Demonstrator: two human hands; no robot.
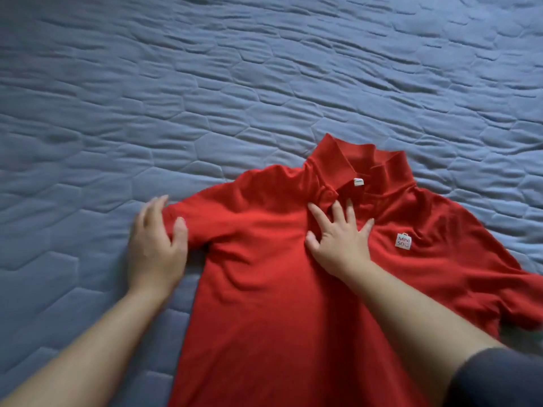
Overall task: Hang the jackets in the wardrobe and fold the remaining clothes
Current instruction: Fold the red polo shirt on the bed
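Note:
A red polo shirt (264, 274) lies face up on the bed, collar pointing away from me, with a small white logo patch on its chest at the right. My left hand (157, 245) grips the end of the shirt's left-side short sleeve, thumb over the cloth and fingers beneath its edge. My right hand (338, 239) lies flat on the chest just below the collar, fingers spread and pressing the fabric down. The shirt's hem runs out of view at the bottom.
A blue quilted bedspread (205, 83) with a stitched hexagon pattern fills the whole view around the shirt. The shirt's right sleeve reaches toward the frame's right edge.

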